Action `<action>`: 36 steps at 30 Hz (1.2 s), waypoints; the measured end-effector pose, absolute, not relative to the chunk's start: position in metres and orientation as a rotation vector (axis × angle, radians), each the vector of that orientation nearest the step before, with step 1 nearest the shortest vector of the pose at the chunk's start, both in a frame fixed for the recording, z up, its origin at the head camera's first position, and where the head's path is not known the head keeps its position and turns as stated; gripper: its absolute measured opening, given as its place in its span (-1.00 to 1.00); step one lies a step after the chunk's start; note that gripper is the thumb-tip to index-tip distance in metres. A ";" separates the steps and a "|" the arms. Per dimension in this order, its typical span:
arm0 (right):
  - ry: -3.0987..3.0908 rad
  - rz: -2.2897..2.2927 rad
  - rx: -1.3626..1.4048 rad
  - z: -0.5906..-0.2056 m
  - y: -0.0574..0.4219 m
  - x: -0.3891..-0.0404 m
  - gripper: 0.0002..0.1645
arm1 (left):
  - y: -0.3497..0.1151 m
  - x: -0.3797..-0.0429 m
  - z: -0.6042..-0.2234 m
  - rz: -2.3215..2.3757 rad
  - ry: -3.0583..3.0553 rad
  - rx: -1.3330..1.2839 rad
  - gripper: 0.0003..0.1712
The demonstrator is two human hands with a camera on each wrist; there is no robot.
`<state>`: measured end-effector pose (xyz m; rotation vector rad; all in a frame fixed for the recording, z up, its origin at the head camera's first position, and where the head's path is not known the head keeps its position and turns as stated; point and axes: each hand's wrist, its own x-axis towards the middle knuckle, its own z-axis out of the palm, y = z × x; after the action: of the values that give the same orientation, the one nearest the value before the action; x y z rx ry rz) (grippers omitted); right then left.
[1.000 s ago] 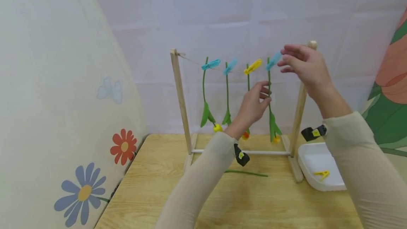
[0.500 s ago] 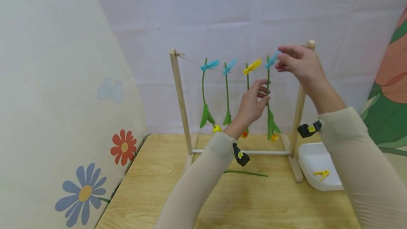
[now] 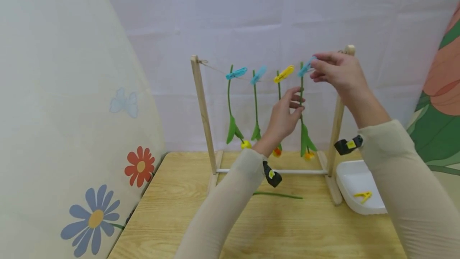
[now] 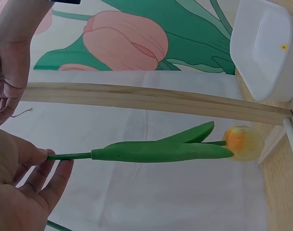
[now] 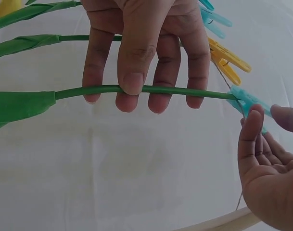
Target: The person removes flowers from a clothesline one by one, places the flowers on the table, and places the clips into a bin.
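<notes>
In the head view, my left hand point(image 3: 284, 119) pinches the green stem of the rightmost artificial tulip point(image 3: 305, 138). The tulip hangs upside down, and its yellow-orange bloom point(image 4: 243, 143) shows in the left wrist view. Thumb and fingertips press the stem in the right wrist view. A light blue clothespin point(image 5: 243, 100) clips this stem's end to the thin string. My right hand point(image 3: 339, 73) pinches the clothespin's handle end between thumb and fingers. Left of it, a yellow clothespin point(image 3: 284, 74) and two blue ones, including one clothespin point(image 3: 236, 73) at the far left, hold more tulips.
The string runs between two wooden posts, a left post point(image 3: 203, 115) and a right post point(image 3: 338, 131), joined low by a white rod point(image 3: 298, 172). A green stem point(image 3: 280, 196) lies on the wooden table point(image 3: 287, 231). At right, a white tray point(image 3: 346, 179) holds a yellow clothespin point(image 3: 363, 196).
My right hand has moved slightly left and its fingers have closed in on the blue clothespin. The left hand, still on the stem, has shifted slightly up and left with the tulip.
</notes>
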<state>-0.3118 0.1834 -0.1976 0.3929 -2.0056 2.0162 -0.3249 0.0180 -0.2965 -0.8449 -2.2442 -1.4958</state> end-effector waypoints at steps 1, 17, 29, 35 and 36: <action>-2.015 1.995 0.377 -0.198 0.182 -0.312 -0.44 | 0.018 -0.325 -0.296 -1.495 -2.246 -0.841 -0.42; -1.842 1.939 0.236 -0.201 0.175 -0.312 -0.88 | 0.013 -0.319 -0.293 -1.469 -2.297 -0.839 -0.34; -1.656 1.966 0.359 -0.204 0.182 -0.311 -0.89 | 0.007 -0.312 -0.293 -1.439 -2.339 -0.845 -0.35; -1.573 2.057 0.528 -0.212 0.188 -0.308 -0.83 | 0.004 -0.310 -0.295 -1.391 -2.332 -0.889 -0.36; -1.557 2.070 0.558 -0.213 0.189 -0.308 -0.82 | 0.003 -0.309 -0.295 -1.386 -2.329 -0.896 -0.36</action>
<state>-0.3077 0.1888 -0.2130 0.5579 -1.5570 2.0703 -0.3090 0.0030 -0.2950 -0.8958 -2.3288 -1.3856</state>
